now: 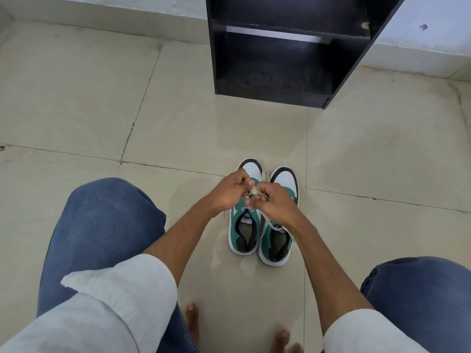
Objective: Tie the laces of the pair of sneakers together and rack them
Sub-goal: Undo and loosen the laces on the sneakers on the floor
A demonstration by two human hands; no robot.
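Note:
Two teal, white and black sneakers stand side by side on the tiled floor, toes pointing away from me: the left sneaker and the right sneaker. Above their tongues my left hand and my right hand meet, fingers pinched on the off-white laces, which bunch between the hands. A lace strand runs down across the right sneaker's opening. The hands hide the middle of both shoes.
A black shoe rack with open shelves stands on the floor beyond the sneakers, against the white wall. My knees in blue jeans flank the shoes, and bare toes show at the bottom.

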